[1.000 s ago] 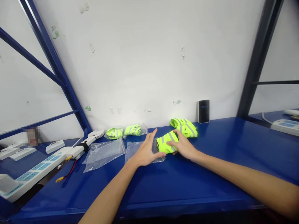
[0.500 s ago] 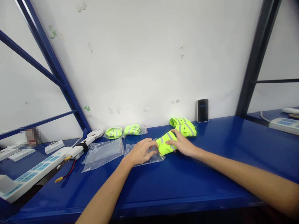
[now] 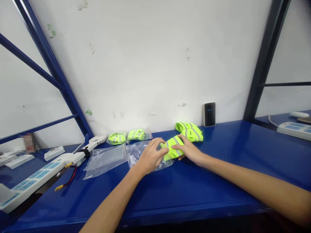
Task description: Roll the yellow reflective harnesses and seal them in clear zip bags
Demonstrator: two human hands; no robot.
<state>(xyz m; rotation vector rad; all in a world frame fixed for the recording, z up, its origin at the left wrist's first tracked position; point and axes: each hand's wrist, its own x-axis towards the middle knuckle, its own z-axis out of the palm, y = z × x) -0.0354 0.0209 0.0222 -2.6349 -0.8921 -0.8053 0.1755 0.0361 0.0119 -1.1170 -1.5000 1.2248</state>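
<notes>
The left hand (image 3: 152, 156) is curled palm-down over a clear zip bag (image 3: 145, 153), its fingers bunched near the bag's far edge, though whether they pinch the plastic is hard to tell. Its fingertips (image 3: 165, 150) touch the end of a rolled hi-vis vest (image 3: 173, 148), neon yellow with grey reflective bands. The right hand (image 3: 188, 150) lies on top of that vest, fingers extended and slightly spread, pressing rather than gripping. The vest sits at the bag's right end, and whether any of it is inside cannot be told. Just behind it is a loose pile of rolled vests (image 3: 189, 131), and further left two bagged vests (image 3: 126, 137) lie near the wall. A flat, empty-looking plastic bag (image 3: 104, 160) is beside the left hand on the blue bench (image 3: 194, 187). A black power bank (image 3: 209, 114) stands against the wall, and a white power strip (image 3: 36, 178) and small fan (image 3: 97, 139) sit at the left
</notes>
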